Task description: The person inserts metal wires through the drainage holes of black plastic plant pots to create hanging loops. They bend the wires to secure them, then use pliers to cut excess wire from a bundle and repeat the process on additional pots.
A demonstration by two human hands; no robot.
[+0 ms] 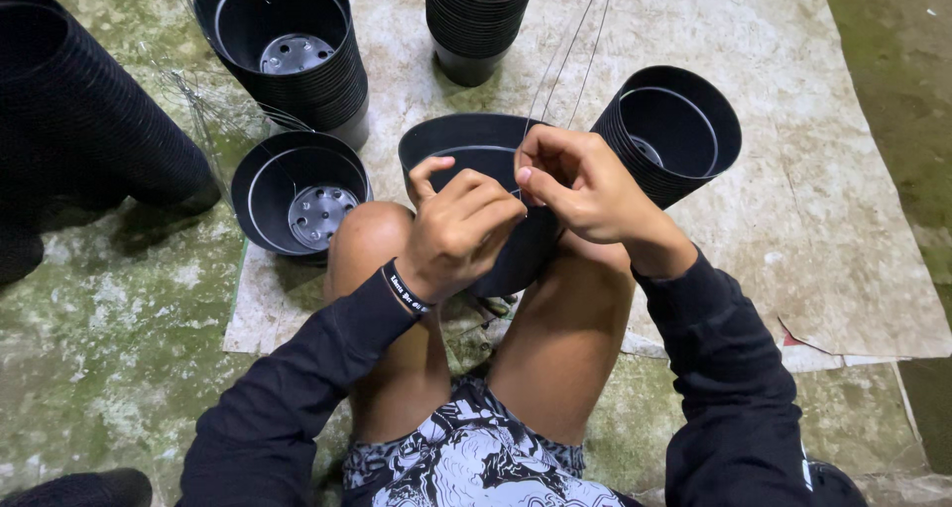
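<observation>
A black plastic pot point(466, 145) rests tilted between my knees, its mouth facing away from me. My left hand point(458, 231) grips the pot's near rim, thumb raised, fingers curled. My right hand point(575, 182) pinches thin metal wires point(573, 46) at the rim; the wires run up and away toward the top of the view. Both sleeves are black, and a black wristband sits on my left wrist.
Stacks of black pots stand around: one at far left point(69, 120), one at back left point(293, 46), one at back centre point(476, 16), a tilted stack at right point(674, 130), a single pot point(297, 195) by my left knee. A worn sheet point(843, 220) covers the mossy concrete.
</observation>
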